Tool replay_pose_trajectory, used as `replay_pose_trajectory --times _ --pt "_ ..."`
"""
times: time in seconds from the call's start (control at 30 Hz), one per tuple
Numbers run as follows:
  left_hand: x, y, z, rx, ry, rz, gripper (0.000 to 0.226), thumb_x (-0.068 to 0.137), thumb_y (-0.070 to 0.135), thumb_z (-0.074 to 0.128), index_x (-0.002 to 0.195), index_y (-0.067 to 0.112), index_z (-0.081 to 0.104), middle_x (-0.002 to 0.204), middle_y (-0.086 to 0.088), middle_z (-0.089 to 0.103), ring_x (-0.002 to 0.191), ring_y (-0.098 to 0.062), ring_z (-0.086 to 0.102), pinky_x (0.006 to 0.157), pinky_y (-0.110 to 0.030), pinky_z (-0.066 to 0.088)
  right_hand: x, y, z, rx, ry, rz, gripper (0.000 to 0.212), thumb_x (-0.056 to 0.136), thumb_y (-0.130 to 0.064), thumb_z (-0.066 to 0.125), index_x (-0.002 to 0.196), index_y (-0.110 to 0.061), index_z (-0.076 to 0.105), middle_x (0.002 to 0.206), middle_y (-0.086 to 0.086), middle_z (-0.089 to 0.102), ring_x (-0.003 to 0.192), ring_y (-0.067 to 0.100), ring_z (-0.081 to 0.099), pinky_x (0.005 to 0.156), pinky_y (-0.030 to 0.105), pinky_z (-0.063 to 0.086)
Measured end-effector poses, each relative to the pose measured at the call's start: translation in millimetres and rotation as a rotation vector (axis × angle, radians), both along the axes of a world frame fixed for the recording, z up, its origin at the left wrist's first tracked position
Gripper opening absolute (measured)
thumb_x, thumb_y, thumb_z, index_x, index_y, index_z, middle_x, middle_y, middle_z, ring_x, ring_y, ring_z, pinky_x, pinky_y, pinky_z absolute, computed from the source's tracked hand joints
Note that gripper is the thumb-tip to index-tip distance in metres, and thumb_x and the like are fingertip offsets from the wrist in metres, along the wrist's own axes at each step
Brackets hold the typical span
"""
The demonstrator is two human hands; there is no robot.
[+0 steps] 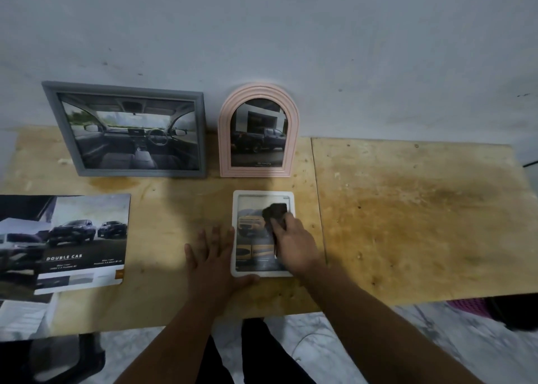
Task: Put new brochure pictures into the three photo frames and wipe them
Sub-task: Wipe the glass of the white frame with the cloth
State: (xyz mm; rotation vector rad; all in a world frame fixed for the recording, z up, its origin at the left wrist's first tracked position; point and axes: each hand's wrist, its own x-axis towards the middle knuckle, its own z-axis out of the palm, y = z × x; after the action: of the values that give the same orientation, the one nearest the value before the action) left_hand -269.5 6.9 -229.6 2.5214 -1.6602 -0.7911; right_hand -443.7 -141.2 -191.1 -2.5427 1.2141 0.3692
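Near the front edge of the wooden counter (407,209), lying flat: a white photo frame (235,238) holding a picture of a yellow vehicle. On its glass, pressing down: the right hand (294,245), fingers (279,223) curled and clamped on a dark cloth (275,210) over the upper part of the picture. Just left of the white frame, lying flat on the counter: the left hand (214,257), fingers straight and slightly apart, thumb touching the frame's lower left corner. Directly behind the white frame, leaning upright against the wall (262,34): a pink arched frame (225,139) showing a dark pickup. Behind and to the left of the white frame, also leaning on the wall: a grey rectangular frame (70,133) showing a car interior. Well to the left of the white frame, lying on the counter: an open brochure (84,238) reading "DOUBLE CAB".
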Motion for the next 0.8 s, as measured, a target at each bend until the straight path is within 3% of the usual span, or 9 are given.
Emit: replay_pose_trajectory --times 0.07,0.17,0.3,0.37,0.43,0.5,0.57,0.67,0.8 --pt "0.3 2.0 -3.8 -0.018 -0.012 0.004 0.129 0.062 0.106 0.031 0.163 0.035 -0.003 0.173 -0.004 -0.003 0.158 -0.036 -0.010 0.121 -0.065 -0.006 -5.4 34.2 -1.3 0.059 -0.071 -0.035 0.058 0.101 -0.029 0.053 0.154 -0.024 0.029 0.142 0.013 0.041 0.120 0.032 0.051 0.092 0.041 0.051" --pt "0.0 3.7 -5.9 -0.037 -0.025 -0.005 0.127 0.063 0.105 0.032 0.163 0.035 -0.003 0.173 -0.003 -0.003 0.158 -0.036 -0.008 0.121 -0.064 -0.006 -20.5 66.6 2.8 0.249 -0.111 0.006 0.056 0.099 -0.014 0.055 0.153 -0.022 0.041 0.150 0.012 0.042 0.131 0.035 0.046 0.102 0.044 0.044" --pt "0.4 2.2 -3.3 -0.039 -0.011 -0.008 0.129 0.061 0.105 0.034 0.163 0.035 -0.005 0.173 -0.004 -0.003 0.158 -0.037 -0.008 0.122 -0.066 -0.003 -33.7 49.6 15.1 0.463 -0.322 -0.113 0.047 0.100 -0.021 0.052 0.146 -0.027 0.054 0.142 0.001 0.045 0.120 0.024 0.054 0.100 0.030 0.047" --pt "-0.7 1.0 -1.2 -0.026 -0.002 -0.010 0.133 0.059 0.107 0.033 0.163 0.034 -0.006 0.173 -0.006 -0.005 0.157 -0.037 -0.010 0.121 -0.067 -0.006 -31.3 29.6 22.9 0.445 -0.466 -0.264 0.045 0.101 -0.022 0.054 0.146 -0.025 0.055 0.127 -0.004 0.046 0.111 0.016 0.052 0.096 0.027 0.047" --pt "-0.8 -0.7 1.6 -0.035 0.002 -0.011 0.135 0.057 0.109 0.032 0.164 0.033 -0.003 0.173 -0.007 -0.004 0.157 -0.039 -0.010 0.121 -0.068 -0.007 -22.6 9.2 28.7 0.294 -0.555 -0.322 0.042 0.103 -0.027 0.051 0.145 -0.020 0.056 0.118 -0.004 0.044 0.104 0.014 0.052 0.090 0.030 0.051" --pt "3.8 -1.1 3.8 -0.033 -0.006 -0.036 0.133 0.059 0.109 0.030 0.164 0.033 -0.001 0.173 -0.009 0.000 0.157 -0.040 -0.007 0.120 -0.069 -0.006 -12.2 -6.4 27.5 0.083 -0.505 -0.234 0.045 0.103 -0.032 0.041 0.145 -0.019 0.054 0.119 0.002 0.046 0.100 0.019 0.052 0.080 0.034 0.053" --pt "13.7 -1.2 3.8 -0.047 -0.047 -0.093 0.128 0.063 0.106 0.029 0.164 0.032 0.007 0.172 -0.011 0.010 0.157 -0.041 0.002 0.120 -0.072 0.001 -3.0 -12.3 18.8 -0.087 -0.273 -0.083 0.052 0.098 -0.036 0.037 0.147 -0.021 0.050 0.128 0.010 0.049 0.106 0.029 0.053 0.080 0.040 0.050" --pt "26.2 -0.9 1.2 -0.060 -0.091 -0.164 0.122 0.065 0.103 0.032 0.162 0.031 0.017 0.167 -0.012 0.024 0.154 -0.042 0.016 0.117 -0.075 0.013 1.3 -1.9 1.1 -0.150 0.012 0.059 0.064 0.087 -0.029 0.062 0.149 -0.022 0.047 0.139 0.014 0.047 0.121 0.037 0.048 0.093 0.051 0.044" --pt "24.0 3.1 -1.0 -0.061 -0.106 -0.148 0.119 0.067 0.102 0.032 0.163 0.036 0.005 0.169 -0.007 0.018 0.156 -0.039 0.010 0.118 -0.073 0.008 -0.6 33.8 -12.4 -0.090 -0.065 0.046 0.061 0.084 -0.020 0.068 0.144 -0.022 0.055 0.132 0.014 0.053 0.116 0.038 0.054 0.088 0.049 0.050"
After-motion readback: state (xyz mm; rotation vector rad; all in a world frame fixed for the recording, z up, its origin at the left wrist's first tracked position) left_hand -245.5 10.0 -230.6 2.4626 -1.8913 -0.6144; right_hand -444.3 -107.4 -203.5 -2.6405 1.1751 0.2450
